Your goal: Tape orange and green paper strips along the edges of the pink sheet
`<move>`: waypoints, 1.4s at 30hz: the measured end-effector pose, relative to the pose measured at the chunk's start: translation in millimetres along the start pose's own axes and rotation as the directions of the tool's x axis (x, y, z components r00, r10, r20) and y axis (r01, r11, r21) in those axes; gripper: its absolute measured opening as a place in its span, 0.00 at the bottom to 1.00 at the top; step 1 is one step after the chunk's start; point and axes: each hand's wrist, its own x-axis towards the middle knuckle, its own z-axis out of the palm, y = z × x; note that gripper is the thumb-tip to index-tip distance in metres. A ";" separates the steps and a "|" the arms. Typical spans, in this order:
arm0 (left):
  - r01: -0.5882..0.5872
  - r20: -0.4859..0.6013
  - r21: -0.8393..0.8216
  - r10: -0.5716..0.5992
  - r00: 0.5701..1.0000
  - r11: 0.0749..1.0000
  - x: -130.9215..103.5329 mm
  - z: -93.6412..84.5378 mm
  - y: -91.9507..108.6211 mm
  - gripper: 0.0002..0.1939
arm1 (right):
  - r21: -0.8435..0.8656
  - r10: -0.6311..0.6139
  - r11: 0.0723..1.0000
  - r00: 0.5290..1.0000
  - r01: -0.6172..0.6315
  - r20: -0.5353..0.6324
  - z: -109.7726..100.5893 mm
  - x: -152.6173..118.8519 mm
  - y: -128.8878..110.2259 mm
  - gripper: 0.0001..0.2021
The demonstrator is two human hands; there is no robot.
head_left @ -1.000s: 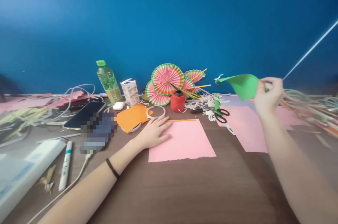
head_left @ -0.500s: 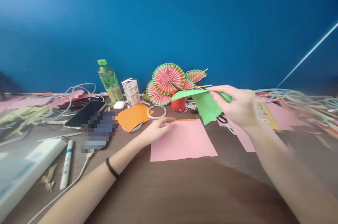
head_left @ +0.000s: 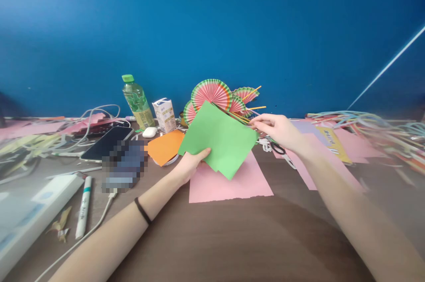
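Note:
A sheet of green paper (head_left: 221,138) is held up at a slant above a pink sheet of paper (head_left: 232,189), which lies on the table with a ragged near edge. My left hand (head_left: 189,164) grips the green paper's lower left edge, thumb on top and fingers hidden beneath. At the sheet's right corner, the fingers of my right hand (head_left: 274,129) are pinched together on its edge. Behind the green paper stand pleated paper fans (head_left: 212,94) in pink and green, partly covered by it.
Left of the sheets lie orange paper (head_left: 164,147), a white earbud case (head_left: 149,132), phones (head_left: 108,142) and a marker (head_left: 83,206). A drink bottle (head_left: 137,102) and a small carton (head_left: 164,115) stand behind them. Scissors (head_left: 278,148) and more pink paper (head_left: 303,164) lie to the right.
The green paper has come left and down, turning its flat face toward me. My left hand has left the pink sheet and taken hold of the green one. My right hand has shifted slightly left.

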 end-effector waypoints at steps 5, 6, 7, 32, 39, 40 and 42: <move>-0.031 -0.058 -0.075 0.026 0.998 0.997 6.2 -6.3 -5.9 0.30 | -0.511 0.338 0.823 0.936 -0.247 0.093 -20.9 18.3 62.7 0.14; -0.033 -0.059 -0.088 0.028 0.998 0.996 6.8 -6.6 -6.2 0.30 | -0.530 0.365 0.813 0.921 -0.242 0.139 -22.6 19.5 73.5 0.15; -0.034 -0.060 -0.098 0.028 0.998 0.995 7.2 -6.8 -6.3 0.30 | -0.537 0.394 0.806 0.902 -0.247 0.176 -23.3 20.0 82.5 0.16; 0.001 -0.060 -0.212 -0.014 0.998 0.977 10.5 -12.5 -4.4 0.24 | 0.022 0.146 0.986 0.925 -0.164 0.351 -39.1 11.0 55.2 0.27; 0.011 -0.061 -0.226 -0.025 0.998 0.974 10.5 -13.1 -3.3 0.24 | 0.078 0.136 0.974 0.825 -0.212 0.548 -38.5 9.1 54.2 0.27; 0.008 -0.062 -0.226 -0.022 0.998 0.974 10.3 -13.0 -3.0 0.24 | 0.075 0.121 0.978 0.829 -0.192 0.546 -38.1 8.7 53.4 0.25; 0.007 -0.054 -0.223 -0.020 0.998 0.975 10.1 -12.8 -2.6 0.24 | 0.082 0.080 0.986 0.839 -0.147 0.539 -36.8 7.9 50.2 0.22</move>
